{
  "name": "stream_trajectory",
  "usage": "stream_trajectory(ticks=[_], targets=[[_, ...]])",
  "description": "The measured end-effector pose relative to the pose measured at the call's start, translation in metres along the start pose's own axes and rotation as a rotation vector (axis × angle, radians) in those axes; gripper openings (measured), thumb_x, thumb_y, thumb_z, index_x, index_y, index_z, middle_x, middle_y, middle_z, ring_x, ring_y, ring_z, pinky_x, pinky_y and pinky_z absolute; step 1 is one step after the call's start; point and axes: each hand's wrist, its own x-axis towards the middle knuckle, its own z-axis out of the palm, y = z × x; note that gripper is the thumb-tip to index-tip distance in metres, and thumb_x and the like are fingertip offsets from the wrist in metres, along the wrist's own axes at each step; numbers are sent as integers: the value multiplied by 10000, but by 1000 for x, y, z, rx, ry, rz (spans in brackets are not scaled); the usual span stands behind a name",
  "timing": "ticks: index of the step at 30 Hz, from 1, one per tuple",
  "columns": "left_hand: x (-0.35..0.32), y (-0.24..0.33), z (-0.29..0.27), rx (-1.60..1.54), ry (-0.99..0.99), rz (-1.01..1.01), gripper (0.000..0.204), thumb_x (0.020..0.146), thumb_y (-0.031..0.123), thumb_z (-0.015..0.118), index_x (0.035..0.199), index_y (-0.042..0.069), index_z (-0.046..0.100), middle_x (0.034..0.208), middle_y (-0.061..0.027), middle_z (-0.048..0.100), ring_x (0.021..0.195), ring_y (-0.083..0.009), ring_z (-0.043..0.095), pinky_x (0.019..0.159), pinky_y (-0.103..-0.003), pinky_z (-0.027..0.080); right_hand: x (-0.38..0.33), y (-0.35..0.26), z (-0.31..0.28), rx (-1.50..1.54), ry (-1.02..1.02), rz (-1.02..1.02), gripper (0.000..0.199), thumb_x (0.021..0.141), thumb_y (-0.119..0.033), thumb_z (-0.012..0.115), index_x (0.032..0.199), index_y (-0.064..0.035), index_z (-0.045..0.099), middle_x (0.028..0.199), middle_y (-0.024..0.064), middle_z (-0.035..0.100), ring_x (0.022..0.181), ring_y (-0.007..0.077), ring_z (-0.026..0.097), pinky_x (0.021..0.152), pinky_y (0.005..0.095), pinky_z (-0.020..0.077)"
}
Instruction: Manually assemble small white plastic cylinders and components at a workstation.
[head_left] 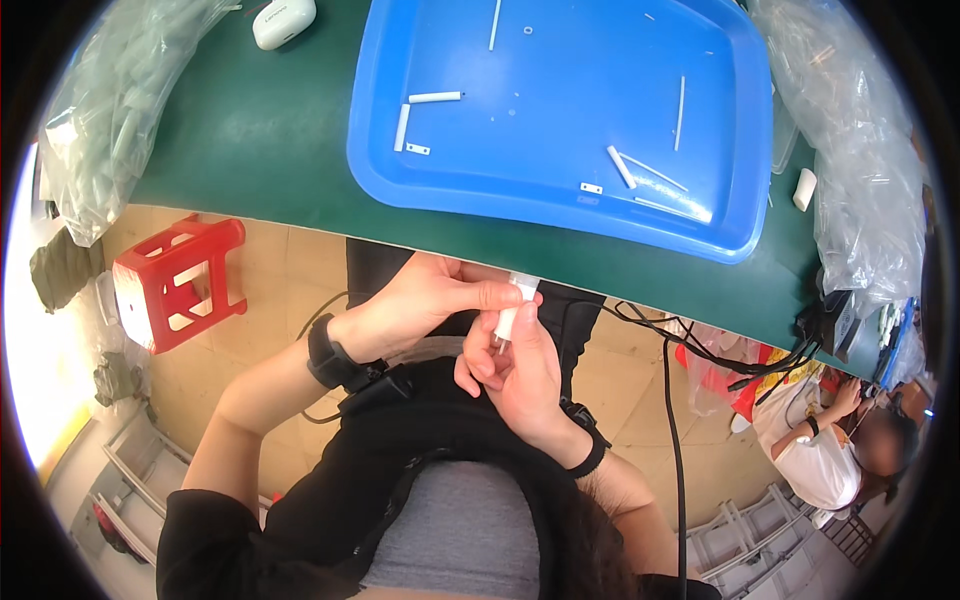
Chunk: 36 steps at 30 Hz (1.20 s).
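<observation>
Just below the table's front edge, my two hands meet over a small white piece (507, 323) with a clear, translucent end. My left hand (430, 298) comes in from the left and pinches its upper part between thumb and fingers. From below, my right hand (520, 378) grips the lower part, thumb pressed along it and the other fingers curled. My fingers partly cover the piece, so its exact kind does not show. Beyond my hands, on the table, lies a blue tray (440, 190) with white tubes (434, 97), thin white rods (681, 113) and small two-holed plates (591, 188).
Clear plastic bags of parts (110, 110) lie at the table's left, and another bag (860, 160) at its right. A white case (284, 22) is at the back left. Black cables (675, 450) hang on the right. A red stool (185, 280) stands left; another person (820, 460) sits right.
</observation>
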Motion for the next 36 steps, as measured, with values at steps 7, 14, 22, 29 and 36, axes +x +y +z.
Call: stream_trajectory(ticks=[7, 14, 22, 29, 36], targets=[[-1, 8, 4, -97, -15, -17, 312, 837, 108, 663, 1105, -24, 572, 996, -114, 639, 886, -171, 623, 830, -315, 487, 2, 7, 13, 73, 65, -64, 453, 995, -452, 228, 947, -61, 450, 595, 18, 388, 491, 95, 331, 457, 272, 360], [-3, -4, 2, -70, -71, -12, 307, 876, 148, 621, 1125, -25, 570, 1020, -98, 633, 918, -146, 600, 855, -301, 468, -2, 0, -7, -371, 140, -148, 311, 1005, -320, 317, 943, -56, 468, 589, -9, 367, 486, 61, 320, 429, 226, 350], [-1, -7, -9, -50, -119, -10, 348, 868, 138, 622, 1188, 20, 550, 1145, -93, 598, 1068, -185, 552, 949, -346, 421, -3, -2, -5, -1025, 349, -421, 174, 927, -167, 524, 952, 4, 513, 597, 88, 552, 484, 138, 535, 449, 279, 393], [-1, -5, -9, -69, -107, -3, 312, 864, 95, 618, 1167, 31, 572, 1129, -81, 607, 1057, -170, 552, 934, -337, 429, -7, -11, -2, -836, 330, -150, 176, 926, -173, 527, 952, 1, 520, 581, 93, 551, 465, 140, 527, 452, 271, 404], [-18, 6, -8, 52, -185, 29, 395, 862, 62, 608, 1242, -9, 523, 1170, -110, 588, 1068, -171, 559, 939, -319, 445, -16, -28, 0, -1306, 383, -577, 258, 784, -67, 691, 1029, -22, 621, 762, 89, 617, 550, 143, 546, 487, 277, 435]])
